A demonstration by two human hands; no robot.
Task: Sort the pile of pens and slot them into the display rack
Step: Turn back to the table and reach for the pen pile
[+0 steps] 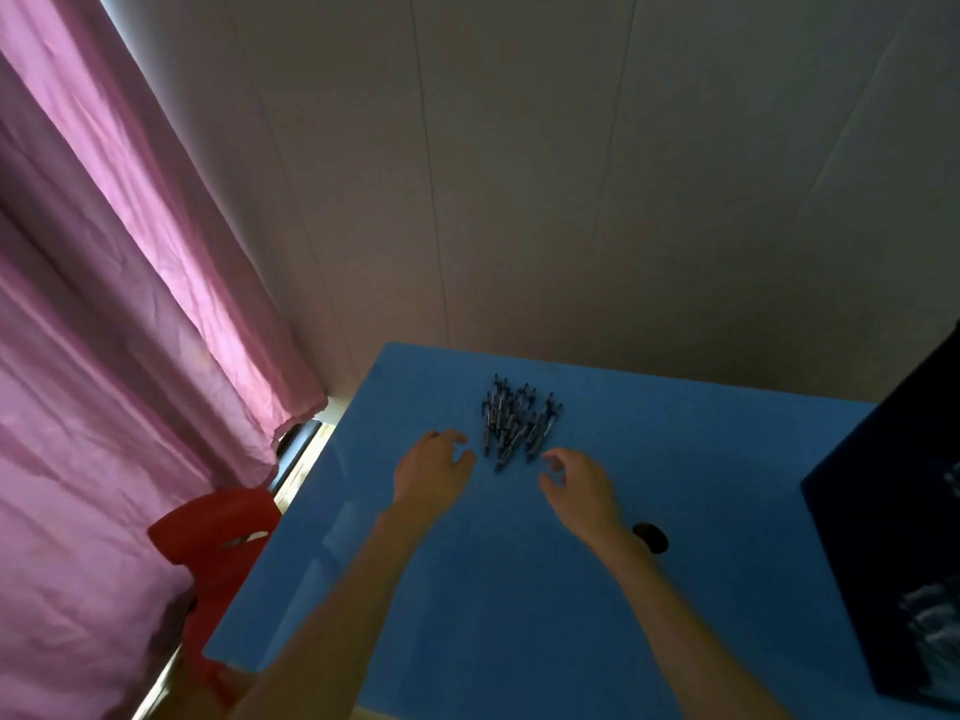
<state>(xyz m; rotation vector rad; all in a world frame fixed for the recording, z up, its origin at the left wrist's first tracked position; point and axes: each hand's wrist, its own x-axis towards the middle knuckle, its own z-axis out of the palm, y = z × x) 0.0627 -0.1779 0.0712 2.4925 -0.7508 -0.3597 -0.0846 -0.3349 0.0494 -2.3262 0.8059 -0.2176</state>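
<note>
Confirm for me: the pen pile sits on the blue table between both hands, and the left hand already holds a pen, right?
Not quite. In the head view the left hand holds nothing; its fingers are loosely curled beside the pen pile. The rest stands.

pens: dark, loose pile, mostly lengthwise away from viewer | on blue table, far middle | rack: dark box, right edge, well apart from pens

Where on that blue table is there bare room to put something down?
The blue table is bare near its front edge, between the two forearms, and along its left side toward the red chair. It is crowded at the pile of pens, flanked by the left hand and right hand, and by the dark rack on the right.
</note>
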